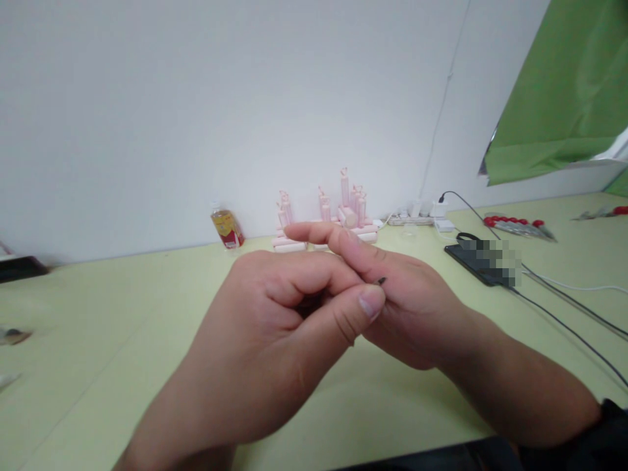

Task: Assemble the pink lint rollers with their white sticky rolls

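Note:
My left hand (279,333) is raised above the table in the middle of the view, its thumb pressed against the curled index finger. Between them pokes out the tip of a small dark thing (381,281), too little of it showing to name. Just behind and to the right, my right hand (417,301) touches the left one. Its upper fingers stretch leftward over the left knuckles, while its lower fingers are hidden behind the left hand.
Against the wall stand a bottle (226,226) of reddish-yellow liquid and several pale pink cylinders (345,190). To the right are a power strip (412,219), a black phone (471,261) with cables, and several red-capped tools (520,226). A green curtain (554,98) hangs above the pale green table (161,307).

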A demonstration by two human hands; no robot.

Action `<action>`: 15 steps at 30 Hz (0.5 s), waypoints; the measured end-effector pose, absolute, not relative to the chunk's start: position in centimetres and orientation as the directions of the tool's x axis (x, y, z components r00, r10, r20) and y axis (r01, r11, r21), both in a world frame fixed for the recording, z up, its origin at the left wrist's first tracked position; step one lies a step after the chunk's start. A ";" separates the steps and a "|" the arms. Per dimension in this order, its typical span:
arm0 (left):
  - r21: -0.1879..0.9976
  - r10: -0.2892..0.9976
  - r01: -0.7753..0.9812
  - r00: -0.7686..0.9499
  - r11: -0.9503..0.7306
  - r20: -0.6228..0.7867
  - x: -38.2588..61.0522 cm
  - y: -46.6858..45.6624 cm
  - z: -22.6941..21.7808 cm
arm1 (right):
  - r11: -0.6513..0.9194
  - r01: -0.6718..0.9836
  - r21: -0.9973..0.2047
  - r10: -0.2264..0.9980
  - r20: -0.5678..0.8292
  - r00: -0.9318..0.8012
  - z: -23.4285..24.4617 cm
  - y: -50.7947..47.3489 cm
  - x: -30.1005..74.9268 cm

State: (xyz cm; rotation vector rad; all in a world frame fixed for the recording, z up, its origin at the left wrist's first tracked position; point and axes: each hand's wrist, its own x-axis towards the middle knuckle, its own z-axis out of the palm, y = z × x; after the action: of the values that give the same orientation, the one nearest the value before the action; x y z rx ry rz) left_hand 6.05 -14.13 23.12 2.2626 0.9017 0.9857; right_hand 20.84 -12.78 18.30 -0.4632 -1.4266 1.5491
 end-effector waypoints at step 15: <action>0.659 0.732 0.365 0.516 -0.657 0.445 6.1 -14.1 23.0 | 0.164 -0.361 -0.918 0.834 0.324 -0.446 18.4 -12.9 20.6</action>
State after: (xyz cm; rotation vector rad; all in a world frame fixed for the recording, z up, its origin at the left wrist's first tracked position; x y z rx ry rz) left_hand 6.10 -14.09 23.05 2.2681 0.8950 0.9959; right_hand 20.64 -12.90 18.45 -0.4901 -1.4303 1.4941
